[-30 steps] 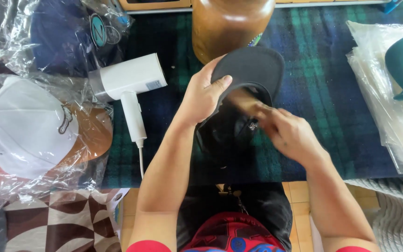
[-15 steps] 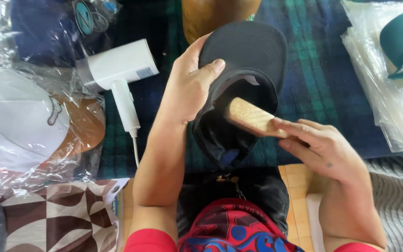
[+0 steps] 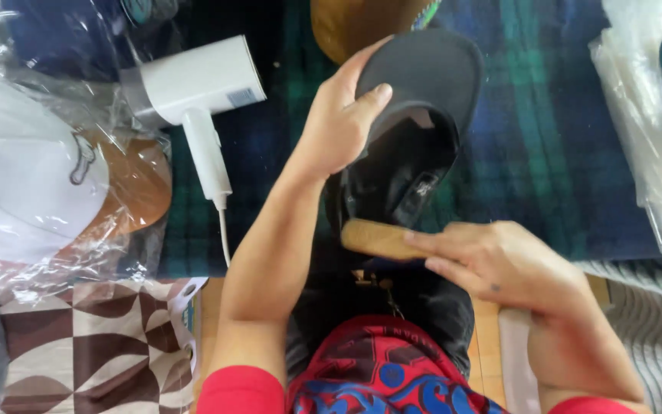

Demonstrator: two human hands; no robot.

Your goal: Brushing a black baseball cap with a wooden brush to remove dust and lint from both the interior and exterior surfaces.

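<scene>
The work in hand is brushing a black cap (image 3: 415,130), and it looks to be mid-stroke on the lower part of the crown. The left hand (image 3: 339,126) is closed on the cap's brim, thumb lying across the dark underside and fingers wrapped behind, so the cap is held up off the dark green and blue plaid cloth (image 3: 545,153) with its brim pointing away from the person and its opening turned toward them. The right hand (image 3: 499,264) grips a small wooden brush (image 3: 381,239), fingers laid along its back; the brush sits just below the cap, touching or nearly touching its near edge, though whether the bristles actually press into the fabric cannot be told from this angle. Left of the cap, well apart from it, a white hair dryer (image 3: 193,84) lies on the cloth with its cord trailing toward the person. Farther left of the cap, a white cap with a brown brim (image 3: 40,184) sits inside clear plastic wrap. Just beyond the cap's brim is a rounded brown form (image 3: 354,27), partly cut off. Right of the cap, well apart, lies a clear bag (image 3: 653,153) with something teal in it. As a judgement, the next stroke calls for the left hand to keep the brim steady, and perhaps turn the cap, while the brush is drawn across an unbrushed panel.
</scene>
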